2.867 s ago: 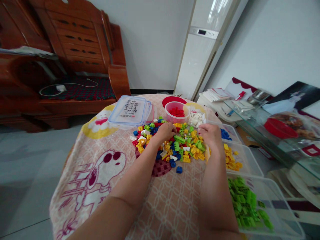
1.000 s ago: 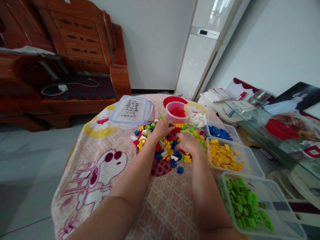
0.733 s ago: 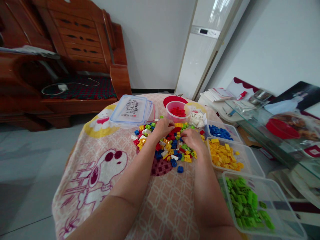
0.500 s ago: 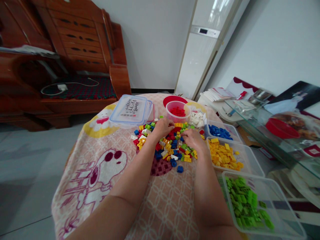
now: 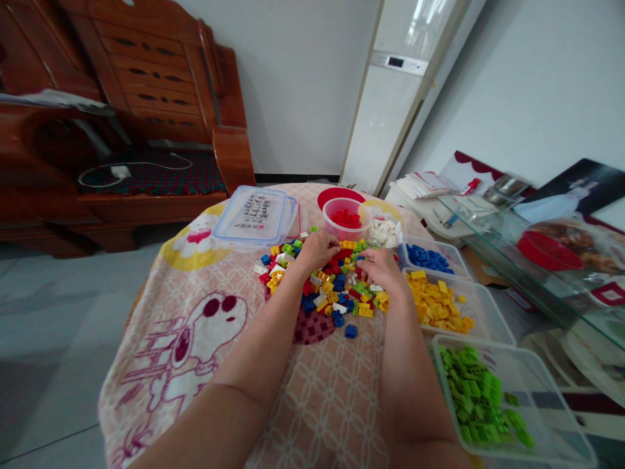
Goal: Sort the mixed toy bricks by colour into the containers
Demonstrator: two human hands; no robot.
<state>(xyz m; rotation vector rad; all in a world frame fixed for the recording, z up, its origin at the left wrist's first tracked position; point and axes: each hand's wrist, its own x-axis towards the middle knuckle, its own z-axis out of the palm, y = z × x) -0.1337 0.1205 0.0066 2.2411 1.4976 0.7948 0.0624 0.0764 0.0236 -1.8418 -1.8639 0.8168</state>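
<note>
A mixed pile of plastic building bricks [image 5: 340,286] in red, yellow, blue, green and white lies on the cloth-covered table. Over the far side of this heap is my left hand [image 5: 318,250], its fingers bent down and closed; whatever they hold is hidden. To the right, my right hand [image 5: 381,268] hovers low at the pile's edge, fingers pinched together with a small blue brick [image 5: 361,258] at the tips. One loose blue brick [image 5: 350,331] sits apart at the near side.
Along the right stand clear boxes of blue bricks [image 5: 427,258], yellow bricks [image 5: 439,303] and green bricks [image 5: 471,391]. Behind the pile are a round tub [image 5: 347,229] of red bricks and white bricks [image 5: 383,232]. Stacked lids [image 5: 251,215] lie far left; a glass shelf [image 5: 517,260] borders the right.
My right hand has shifted slightly right and away from me, with the blue brick now at its fingertips. My left hand stays almost in place.
</note>
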